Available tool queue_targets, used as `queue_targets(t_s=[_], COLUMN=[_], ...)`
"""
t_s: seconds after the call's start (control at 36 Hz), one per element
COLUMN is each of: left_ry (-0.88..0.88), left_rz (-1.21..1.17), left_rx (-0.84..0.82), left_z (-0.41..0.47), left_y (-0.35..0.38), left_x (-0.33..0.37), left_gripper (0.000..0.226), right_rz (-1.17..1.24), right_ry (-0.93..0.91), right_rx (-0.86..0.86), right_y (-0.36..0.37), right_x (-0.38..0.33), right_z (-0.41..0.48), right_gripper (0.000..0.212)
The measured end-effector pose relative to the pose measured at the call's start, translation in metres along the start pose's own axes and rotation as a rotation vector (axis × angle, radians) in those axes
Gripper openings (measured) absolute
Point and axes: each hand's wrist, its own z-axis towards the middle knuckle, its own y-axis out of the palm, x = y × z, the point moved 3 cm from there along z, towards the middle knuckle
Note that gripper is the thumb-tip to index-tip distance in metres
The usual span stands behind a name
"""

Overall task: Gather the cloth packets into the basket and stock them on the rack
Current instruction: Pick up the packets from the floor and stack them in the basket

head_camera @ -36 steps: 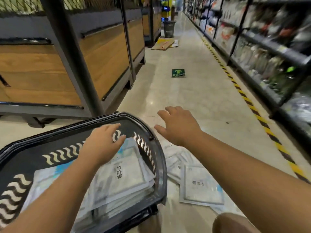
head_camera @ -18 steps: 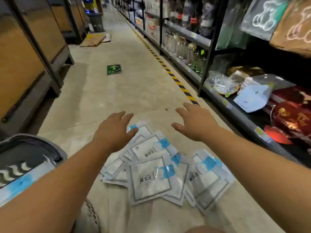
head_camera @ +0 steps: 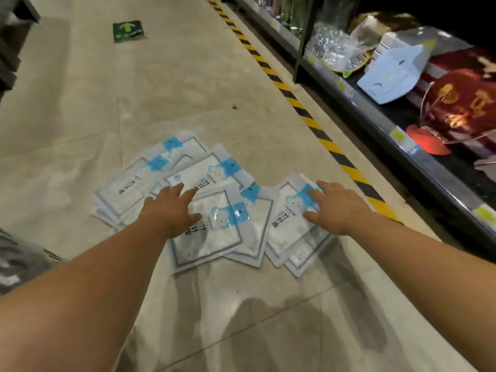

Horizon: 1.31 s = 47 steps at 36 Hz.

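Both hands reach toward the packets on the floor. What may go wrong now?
The packets look glossy and overlap loosely, so some may slide out when the left hand and right hand scoop them. The basket is barely in view at the left, so a packet might drop on the way.

Basket [head_camera: 24, 261]: blurred and cut by the left edge. Lower cloth packets [head_camera: 104, 213] largely hidden beneath upper ones. Rack [head_camera: 370, 111] cut off at right; its price labels [head_camera: 399, 134] illegible.

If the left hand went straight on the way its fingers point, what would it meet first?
Probably the white packet lying on the floor just ahead of the left hand; they may already touch, as depth is unclear.
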Motion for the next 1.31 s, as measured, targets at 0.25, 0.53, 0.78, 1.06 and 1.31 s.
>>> queue_targets(t_s=[0.25,0.53,0.78,1.06,1.31], left_ry=[-0.081,-0.257,-0.308,-0.104,-0.140], left_rz=[-0.100,-0.134,-0.499,-1.002,-1.000], left_rx=[-0.058,-0.037,-0.088,0.108,0.300], left_z=[0.026,0.010,-0.010,-0.008,-0.001], left_y=[0.060,0.089,0.120,0.099,0.068], left_x=[0.000,0.012,0.024,0.043,0.049], left_gripper=[0.100,0.095,0.049,0.010,0.025], right_rz=[0.212,0.856,1.408,1.903,1.457], right_ry=[-0.015,0.408,1.088,0.838,0.511], right_rx=[-0.139,0.231,0.421,0.372,0.661], right_y=[0.100,0.133,0.133,0.135,0.088], right_x=[-0.026,-0.030,0.007,-0.005,-0.004], right_z=[0.004,-0.023,-0.035,-0.017,-0.009], right_gripper=[0.069,0.047,0.117,0.034,0.012])
